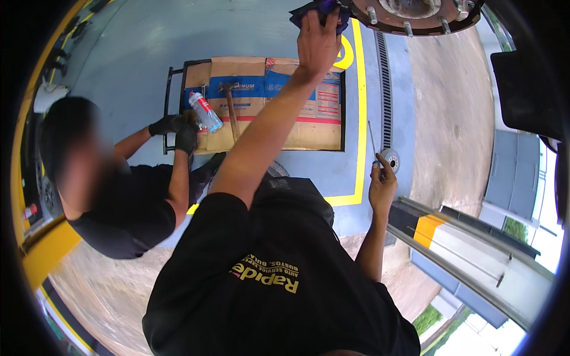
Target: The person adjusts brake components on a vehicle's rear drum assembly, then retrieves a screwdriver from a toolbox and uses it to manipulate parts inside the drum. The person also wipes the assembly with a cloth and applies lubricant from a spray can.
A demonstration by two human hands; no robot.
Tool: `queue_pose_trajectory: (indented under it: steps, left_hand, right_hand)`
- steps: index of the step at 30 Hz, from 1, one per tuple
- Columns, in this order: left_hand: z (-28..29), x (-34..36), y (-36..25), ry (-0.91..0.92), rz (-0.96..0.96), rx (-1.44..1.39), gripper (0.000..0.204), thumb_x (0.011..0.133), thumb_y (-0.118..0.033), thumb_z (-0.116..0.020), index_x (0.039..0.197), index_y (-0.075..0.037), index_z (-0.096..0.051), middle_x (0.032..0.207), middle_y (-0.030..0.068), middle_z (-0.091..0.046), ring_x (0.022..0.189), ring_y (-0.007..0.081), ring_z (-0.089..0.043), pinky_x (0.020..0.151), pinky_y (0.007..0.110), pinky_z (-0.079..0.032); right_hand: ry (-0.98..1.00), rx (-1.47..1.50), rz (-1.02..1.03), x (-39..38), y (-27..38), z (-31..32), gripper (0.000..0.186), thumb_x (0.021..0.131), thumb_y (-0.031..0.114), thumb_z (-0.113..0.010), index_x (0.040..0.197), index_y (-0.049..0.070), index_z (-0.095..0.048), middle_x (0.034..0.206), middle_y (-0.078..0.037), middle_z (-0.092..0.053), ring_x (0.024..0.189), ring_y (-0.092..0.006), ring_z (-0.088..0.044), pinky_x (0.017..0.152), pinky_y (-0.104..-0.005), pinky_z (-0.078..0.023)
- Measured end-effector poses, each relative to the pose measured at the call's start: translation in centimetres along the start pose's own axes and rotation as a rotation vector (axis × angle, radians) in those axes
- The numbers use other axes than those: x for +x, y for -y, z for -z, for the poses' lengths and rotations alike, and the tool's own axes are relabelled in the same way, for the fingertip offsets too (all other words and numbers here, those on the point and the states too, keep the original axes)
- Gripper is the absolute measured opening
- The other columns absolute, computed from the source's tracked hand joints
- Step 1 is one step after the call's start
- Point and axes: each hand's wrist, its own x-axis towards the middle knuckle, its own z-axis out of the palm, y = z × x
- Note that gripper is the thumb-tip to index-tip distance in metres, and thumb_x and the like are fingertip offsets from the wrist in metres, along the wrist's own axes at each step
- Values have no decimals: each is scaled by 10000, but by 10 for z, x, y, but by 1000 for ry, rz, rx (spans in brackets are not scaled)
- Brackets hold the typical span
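Stretched far forward, my left hand (319, 44) is closed on a dark blue-purple rag (303, 16), just left of a wheel hub (409, 10) with studs sticking out of its rim. Whether the rag touches the hub I cannot tell. Lower at the right, my right hand (382, 187) grips a screwdriver (373, 142) by its blue handle, the thin shaft pointing up and away. Between my arms and the co-worker lies a cardboard-covered cart top (285, 133), with a hammer (231, 107) and a blue, white and red spray can (205, 111) on it.
On the left a co-worker (124, 196) in black gloves (185, 135) works at the cart's edge. A floor drain grate (386, 89) and a yellow line (361, 118) run along the right. A round metal part (390, 159) shows beside my right hand, near a lift beam (457, 243).
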Motion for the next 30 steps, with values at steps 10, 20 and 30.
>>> queue_pose_trajectory:
  steps: [10, 20, 30]
  left_hand:
    - [7, 22, -11, -245, 104, 48, 603, 872, 10, -685, 1469, -21, -608, 1309, 260, -608, 1211, 487, -607, 1021, 530, -539]
    - [19, 23, 38, -93, -316, 475, 551, 934, -138, -680, 1471, -32, -616, 1268, 192, -635, 1116, 419, -651, 866, 511, -623]
    - [-30, -35, 2, -219, -32, 231, 480, 857, -48, -738, 1319, -173, -697, 1150, 124, -619, 1071, 388, -657, 871, 497, -590]
  right_hand:
    - [49, -118, 79, -8, -94, 79, 314, 1069, 145, -671, 1359, 51, -744, 792, -128, -707, 677, -133, -586, 623, -333, -477]
    - [123, -120, 99, 18, -155, 77, 319, 1071, 160, -677, 1361, 47, -743, 816, -156, -721, 658, -131, -570, 612, -341, -461]
    - [55, -47, 200, 107, -227, 49, 310, 1069, 119, -671, 1360, 34, -737, 716, -84, -636, 603, -131, -518, 569, -345, -427]
